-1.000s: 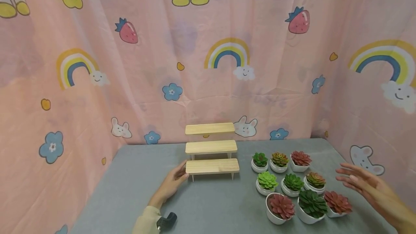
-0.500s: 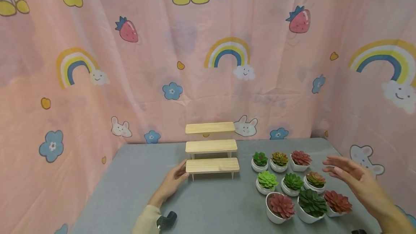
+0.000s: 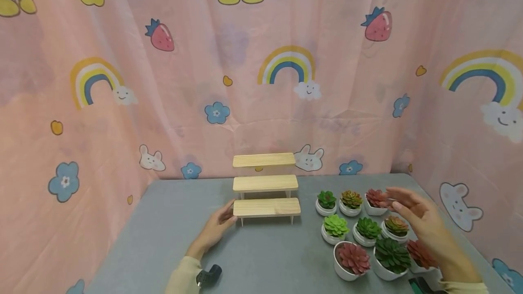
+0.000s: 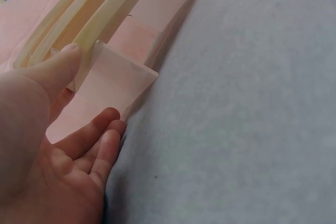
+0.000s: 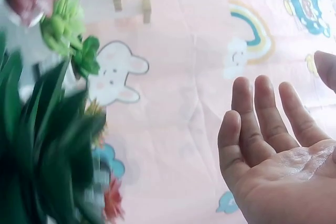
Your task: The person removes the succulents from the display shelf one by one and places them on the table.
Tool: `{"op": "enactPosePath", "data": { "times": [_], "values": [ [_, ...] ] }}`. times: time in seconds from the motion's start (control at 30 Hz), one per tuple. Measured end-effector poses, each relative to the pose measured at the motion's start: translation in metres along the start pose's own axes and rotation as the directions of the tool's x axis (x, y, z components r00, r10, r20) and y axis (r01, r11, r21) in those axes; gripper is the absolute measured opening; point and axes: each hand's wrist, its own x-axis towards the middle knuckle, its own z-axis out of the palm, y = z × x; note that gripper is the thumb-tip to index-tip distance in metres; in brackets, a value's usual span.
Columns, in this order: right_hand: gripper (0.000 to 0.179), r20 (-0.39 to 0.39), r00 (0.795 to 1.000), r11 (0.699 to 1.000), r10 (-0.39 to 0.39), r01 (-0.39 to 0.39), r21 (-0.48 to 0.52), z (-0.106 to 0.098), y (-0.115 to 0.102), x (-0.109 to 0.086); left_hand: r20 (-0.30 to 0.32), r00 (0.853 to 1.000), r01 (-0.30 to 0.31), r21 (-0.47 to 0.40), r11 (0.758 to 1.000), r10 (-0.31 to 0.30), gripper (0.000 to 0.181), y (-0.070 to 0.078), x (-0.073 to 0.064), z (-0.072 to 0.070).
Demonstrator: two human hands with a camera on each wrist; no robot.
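A three-tier wooden display stand (image 3: 267, 208) with clear legs stands at the back middle of the table. My left hand (image 3: 215, 230) holds the left end of its lowest step; in the left wrist view the thumb lies against the board's edge (image 4: 105, 22) and the other fingers are beside the clear leg (image 4: 107, 82). My right hand (image 3: 425, 221) hovers over the right side of a group of potted succulents, fingers spread and holding nothing. Its fingertips are nearest a red succulent (image 3: 375, 198) in the back row. A second red succulent (image 3: 421, 254) is partly hidden by the right forearm.
Several more potted succulents stand close together, among them a light green one (image 3: 336, 226), a dark green one (image 3: 392, 255) and a front red one (image 3: 353, 258). Pink patterned cloth (image 3: 184, 103) hangs behind and beside the grey table (image 3: 163, 221).
My right hand has moved left, from beside the succulents to over their right side. The left hand stays at the stand's lowest step.
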Motion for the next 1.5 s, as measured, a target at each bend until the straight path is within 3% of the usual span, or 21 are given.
{"op": "enactPosePath", "data": {
  "times": [0.9,1.5],
  "values": [
    [0.034,0.067,0.988,0.989,-0.140,0.135,0.064,0.089,-0.023,0.062,0.002,0.999,0.032,-0.006,0.999,-0.032,0.065,0.000,0.002,-0.001],
    [0.032,0.081,0.978,0.967,-0.195,0.177,0.182,0.135,-0.013,0.083,0.026,1.000,0.002,0.005,1.000,-0.002,0.066,-0.003,0.002,-0.003]
  ]
}}
